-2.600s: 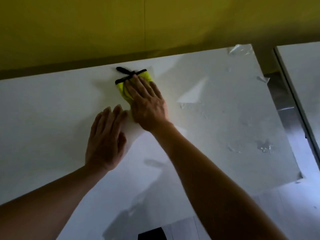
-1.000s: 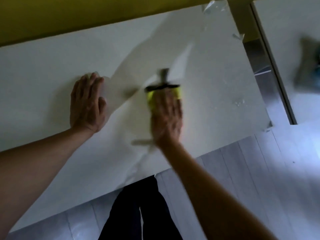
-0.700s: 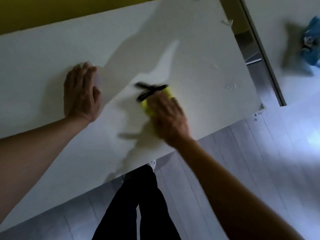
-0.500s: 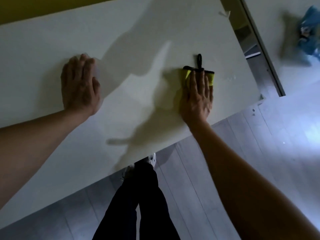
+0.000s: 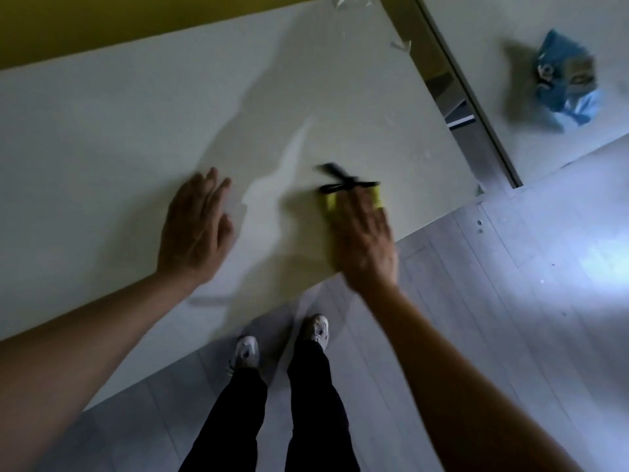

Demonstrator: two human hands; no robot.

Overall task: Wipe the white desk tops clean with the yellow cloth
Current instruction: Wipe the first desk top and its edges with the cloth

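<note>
My left hand (image 5: 195, 229) lies flat on the white desk top (image 5: 102, 137), fingers spread and relaxed, gripping nothing; I judge it is only there to steady me. The board under it is smooth and matte, a broad rectangle with square edges, and it meets a yellow wall (image 5: 102, 25) along its far side. This left stretch looks even and unmarked, so I take it as already wiped, though in this dim light I can't be sure.

Toward the middle, a paler streak (image 5: 289, 158) crosses the surface; I can't tell whether it is damp sheen or just light.

My right hand (image 5: 366, 243) presses down on the yellow cloth (image 5: 332, 201) near the desk's front edge, fingers laid over it and holding it against the board, not bunching it up. The cloth is a soft folded pad with dark binding and a black loop (image 5: 335, 173) sticking out ahead of my fingertips. The hand is blurred, so I'm mid-stroke.

Further right, small pale specks (image 5: 417, 155) dot the board near its end, and scraps of clear film (image 5: 401, 45) cling along the far corner. That part seems left to do.

Past a narrow gap stands a second desk top (image 5: 531, 144), with a crumpled blue bag (image 5: 566, 78) sitting on it. I judge it hasn't been started yet.
</note>
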